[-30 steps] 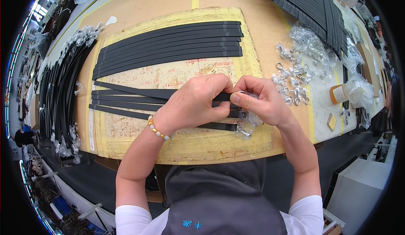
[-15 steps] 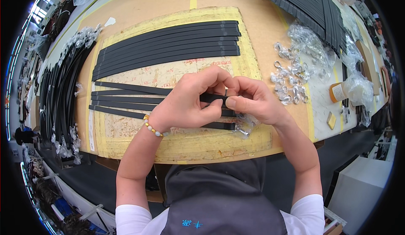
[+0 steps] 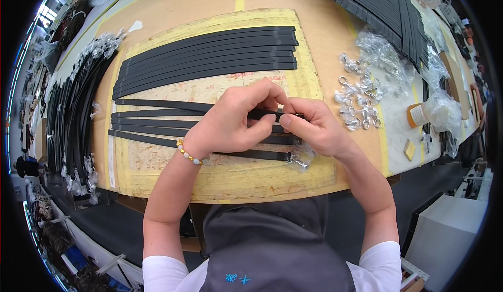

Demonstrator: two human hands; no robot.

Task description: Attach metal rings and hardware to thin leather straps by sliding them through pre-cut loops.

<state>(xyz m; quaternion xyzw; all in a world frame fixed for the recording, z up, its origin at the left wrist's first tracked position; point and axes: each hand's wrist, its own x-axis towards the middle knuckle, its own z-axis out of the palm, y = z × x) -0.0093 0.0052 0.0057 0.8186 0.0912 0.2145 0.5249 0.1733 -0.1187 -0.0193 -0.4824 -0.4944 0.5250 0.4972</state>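
A black flat strap (image 3: 173, 105) runs from the left of the yellow-edged board to my hands, where its right end is bent up. My left hand (image 3: 233, 119), with a beaded bracelet at the wrist, grips that end between thumb and fingers. Close against it, my right hand (image 3: 317, 127) pinches the same strap end with thumb and forefinger. A small dark piece shows by the right fingertips; its kind is unclear. Under my hands lie several more straps (image 3: 257, 155); the nearest ends at a metal clasp (image 3: 298, 162) in clear plastic.
Above my hands, several black straps (image 3: 209, 56) lie side by side on the board (image 3: 272, 179). Plastic-wrapped metal clasps (image 3: 361, 100) are scattered to the right. Strap bundles lie at the left (image 3: 84, 114) and far right (image 3: 387, 14). An orange-labelled container (image 3: 416, 115) lies near the right edge.
Both hands stay together at the strap end. My right fingers have shifted slightly on it, and the small dark piece now shows beside their tips. The view has moved a little.
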